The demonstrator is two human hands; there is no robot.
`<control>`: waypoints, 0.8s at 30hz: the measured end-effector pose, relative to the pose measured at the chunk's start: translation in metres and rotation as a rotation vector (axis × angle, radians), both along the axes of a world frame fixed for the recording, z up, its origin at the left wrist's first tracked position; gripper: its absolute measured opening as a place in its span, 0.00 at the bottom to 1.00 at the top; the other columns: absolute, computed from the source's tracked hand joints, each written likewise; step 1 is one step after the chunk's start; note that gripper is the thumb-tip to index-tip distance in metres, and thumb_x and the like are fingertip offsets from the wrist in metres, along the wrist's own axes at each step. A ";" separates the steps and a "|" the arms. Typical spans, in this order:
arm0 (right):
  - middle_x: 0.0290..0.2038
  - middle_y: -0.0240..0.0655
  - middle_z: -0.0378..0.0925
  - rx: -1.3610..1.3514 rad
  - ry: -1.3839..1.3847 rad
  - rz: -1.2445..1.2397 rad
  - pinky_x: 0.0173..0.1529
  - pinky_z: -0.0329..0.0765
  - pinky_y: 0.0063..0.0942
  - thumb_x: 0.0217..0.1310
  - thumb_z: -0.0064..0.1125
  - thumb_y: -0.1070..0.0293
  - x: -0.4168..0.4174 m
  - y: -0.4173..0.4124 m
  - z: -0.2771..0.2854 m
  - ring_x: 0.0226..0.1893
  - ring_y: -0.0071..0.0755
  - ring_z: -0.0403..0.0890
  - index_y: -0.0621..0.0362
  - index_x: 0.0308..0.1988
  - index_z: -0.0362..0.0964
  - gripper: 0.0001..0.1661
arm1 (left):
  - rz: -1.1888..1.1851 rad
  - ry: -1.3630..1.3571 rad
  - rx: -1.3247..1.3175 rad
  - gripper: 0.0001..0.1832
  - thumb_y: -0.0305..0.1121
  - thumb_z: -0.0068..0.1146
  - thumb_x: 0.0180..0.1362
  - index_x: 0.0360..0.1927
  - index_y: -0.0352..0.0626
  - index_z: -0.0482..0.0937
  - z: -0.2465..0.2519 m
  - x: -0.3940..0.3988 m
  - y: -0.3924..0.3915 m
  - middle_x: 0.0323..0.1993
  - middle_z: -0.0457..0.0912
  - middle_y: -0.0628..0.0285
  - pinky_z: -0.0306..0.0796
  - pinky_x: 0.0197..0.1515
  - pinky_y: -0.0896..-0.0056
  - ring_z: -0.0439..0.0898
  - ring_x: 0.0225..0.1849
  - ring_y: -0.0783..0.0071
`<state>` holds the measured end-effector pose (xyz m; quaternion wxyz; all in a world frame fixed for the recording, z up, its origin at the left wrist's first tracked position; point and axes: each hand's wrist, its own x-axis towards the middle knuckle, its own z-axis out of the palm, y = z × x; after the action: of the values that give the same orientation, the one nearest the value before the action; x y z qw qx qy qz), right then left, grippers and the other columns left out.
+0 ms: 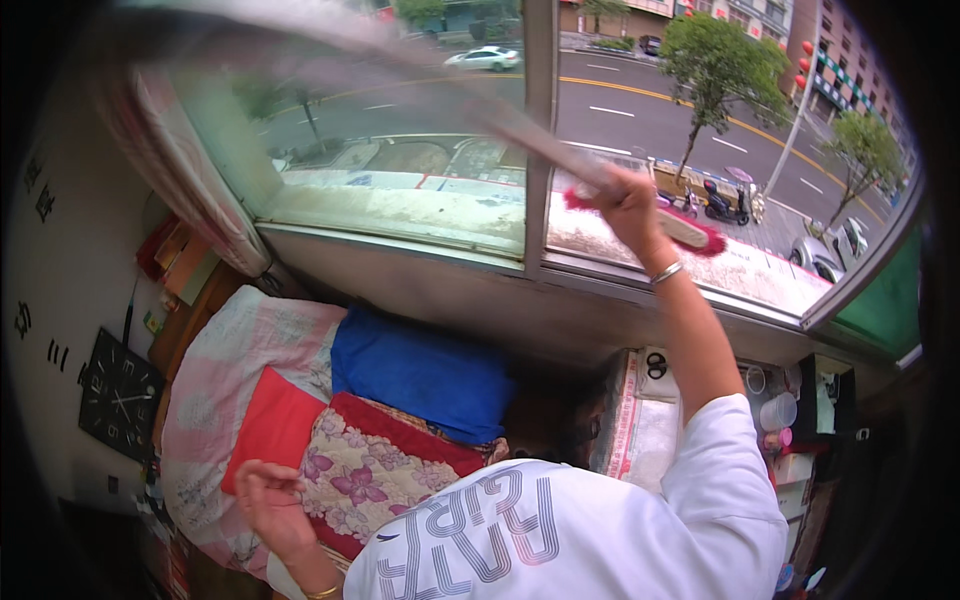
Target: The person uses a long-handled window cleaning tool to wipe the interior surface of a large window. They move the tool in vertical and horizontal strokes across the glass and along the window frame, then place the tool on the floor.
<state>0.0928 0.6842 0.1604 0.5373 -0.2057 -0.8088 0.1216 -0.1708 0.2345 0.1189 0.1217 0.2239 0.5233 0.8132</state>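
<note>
My right hand (628, 210) is closed around the grey handle (559, 154) of a flat mop or duster, at the window opening. The handle slants up to the left and blurs towards the top of the view. Past my wrist shows the head (686, 229), a pale plate edged in red-pink fringe; my hand and wrist hide its middle. My left hand (276, 506) hangs low on the left with its fingers loosely bent and apart, holding nothing. Below it lie a red cloth (274, 420) and a quilted flower-patterned cover (356, 476). I cannot tell whether it touches them.
A glass pane (405, 180) fills the window's left half, beside an upright metal frame (538, 187). A blue cloth (420, 375) lies under the sill. Scissors (656, 365) and clear plastic cups (778, 411) stand at the right. A black clock (118, 394) hangs on the left wall.
</note>
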 end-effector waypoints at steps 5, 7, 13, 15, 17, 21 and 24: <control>0.13 0.41 0.65 -0.035 0.003 0.015 0.20 0.65 0.31 0.48 0.58 0.74 -0.019 -0.052 -0.035 0.14 0.42 0.68 0.59 0.16 0.64 0.13 | -0.024 0.351 0.043 0.41 0.51 0.53 0.53 0.63 0.36 0.52 0.087 0.004 0.013 0.55 0.66 0.50 0.66 0.52 0.68 0.65 0.58 0.62; 0.13 0.40 0.64 -0.015 -0.031 0.014 0.20 0.64 0.33 0.50 0.60 0.70 -0.017 -0.053 -0.046 0.15 0.42 0.69 0.58 0.15 0.62 0.17 | -0.083 0.526 0.049 0.55 0.60 0.56 0.46 0.66 0.35 0.42 0.113 0.014 0.030 0.63 0.54 0.45 0.53 0.65 0.60 0.53 0.66 0.52; 0.13 0.37 0.65 -0.022 -0.063 -0.021 0.21 0.66 0.34 0.49 0.59 0.71 0.013 -0.041 -0.074 0.15 0.42 0.70 0.57 0.15 0.60 0.17 | -0.015 0.396 0.417 0.43 0.54 0.38 0.57 0.66 0.34 0.39 0.168 0.096 0.129 0.67 0.42 0.43 0.40 0.69 0.54 0.44 0.68 0.48; 0.13 0.37 0.64 -0.003 -0.021 -0.060 0.21 0.66 0.34 0.48 0.59 0.72 0.024 -0.029 -0.081 0.15 0.42 0.69 0.57 0.14 0.59 0.17 | -0.091 0.845 0.020 0.33 0.50 0.44 0.58 0.58 0.37 0.53 0.142 0.078 0.111 0.59 0.58 0.48 0.48 0.65 0.53 0.58 0.62 0.52; 0.13 0.38 0.64 -0.011 -0.060 -0.143 0.24 0.67 0.34 0.46 0.60 0.71 0.035 -0.006 -0.098 0.17 0.43 0.70 0.55 0.14 0.59 0.18 | -0.936 0.739 0.349 0.19 0.46 0.50 0.58 0.42 0.42 0.67 0.134 0.091 0.123 0.45 0.73 0.57 0.58 0.60 0.53 0.71 0.52 0.59; 0.14 0.36 0.66 0.022 -0.114 -0.328 0.29 0.67 0.36 0.43 0.61 0.71 0.108 0.059 -0.122 0.20 0.44 0.70 0.54 0.14 0.60 0.16 | -0.849 0.568 0.106 0.19 0.49 0.54 0.56 0.23 0.44 0.69 0.096 0.095 0.185 0.40 0.78 0.45 0.67 0.53 0.47 0.77 0.46 0.51; 0.16 0.37 0.67 0.131 -0.143 -0.547 0.30 0.66 0.37 0.41 0.63 0.71 0.158 0.089 -0.099 0.23 0.43 0.70 0.55 0.15 0.62 0.15 | -0.983 0.510 0.129 0.19 0.48 0.56 0.54 0.22 0.43 0.70 0.080 0.108 0.219 0.42 0.76 0.43 0.65 0.55 0.45 0.75 0.49 0.50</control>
<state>0.2505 0.7729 0.0619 0.5038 -0.3893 -0.7652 -0.0952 -0.0629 0.4534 0.1985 0.3421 0.6382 0.3194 0.6113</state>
